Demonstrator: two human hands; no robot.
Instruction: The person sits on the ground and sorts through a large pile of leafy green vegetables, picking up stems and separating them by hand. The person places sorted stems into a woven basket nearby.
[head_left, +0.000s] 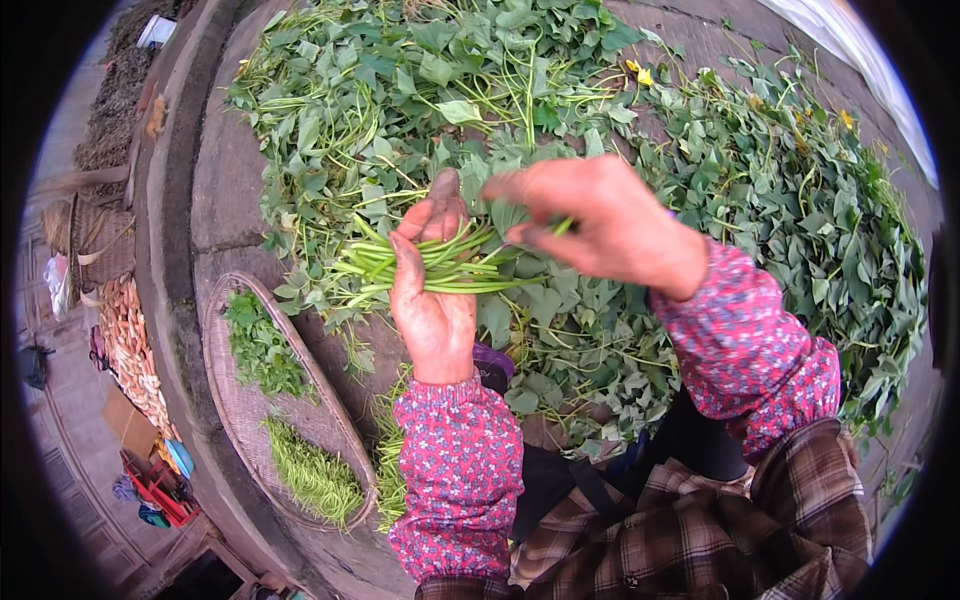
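Across the palm of my left hand (433, 330) lies a bunch of slender green stems (442, 262), held under the thumb with the fingers curled behind. My right hand (619, 225) is just to the right of the bunch, blurred by motion. Its thumb and fingers close around a short green stem (562, 226), beside a broad green leaf (508, 219). Under both hands spreads a large heap of leafy vines (450, 71), which look like sweet potato vines.
A woven oval tray (240, 420) on the left bears leafy greens (266, 345) and cut stems (311, 472). More stems (391, 450) lie beside it. A raised concrete ledge (169, 247) runs along the left. Beyond it are corn cobs (131, 349) and a red crate (161, 491).
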